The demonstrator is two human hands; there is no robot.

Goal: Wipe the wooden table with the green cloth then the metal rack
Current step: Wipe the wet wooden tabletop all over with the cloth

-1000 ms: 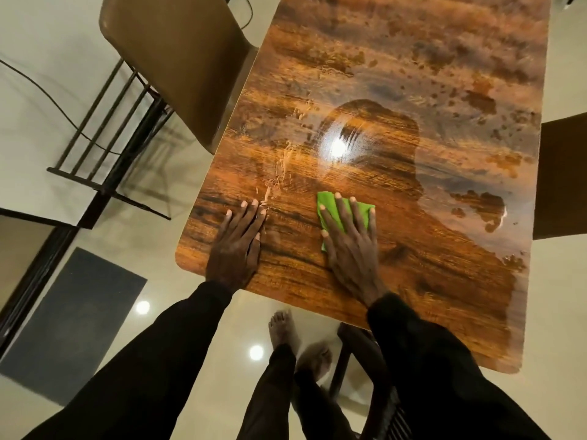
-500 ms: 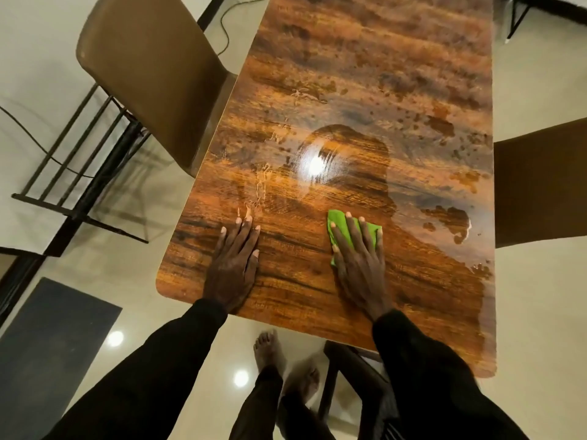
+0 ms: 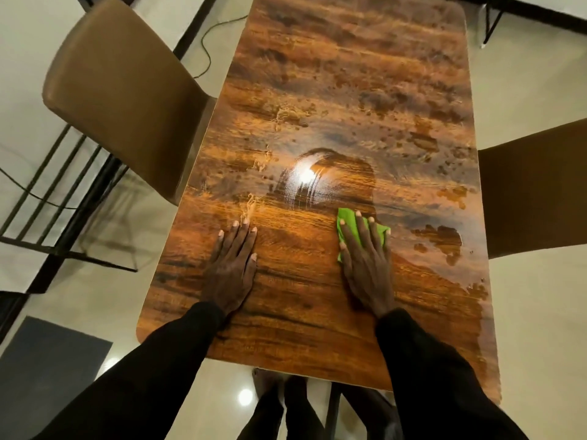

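Green folded cloth [image 3: 346,225] lies pinned under the flat, spread fingers of the right hand [image 3: 365,262] toward the glossy wooden table's [image 3: 349,74] near right edge. Left hand [image 3: 233,268] rests open, bracing. Smears cover the far half; metal rack seems untouched, apparently out of view.

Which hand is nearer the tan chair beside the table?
Left. The left hand lies flat near the table edge beside the tan chair; the right hand presses the green cloth farther away.

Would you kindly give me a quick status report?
Right hand flat on green cloth, left hand braced, empty. Glossy wooden table unobstructed.
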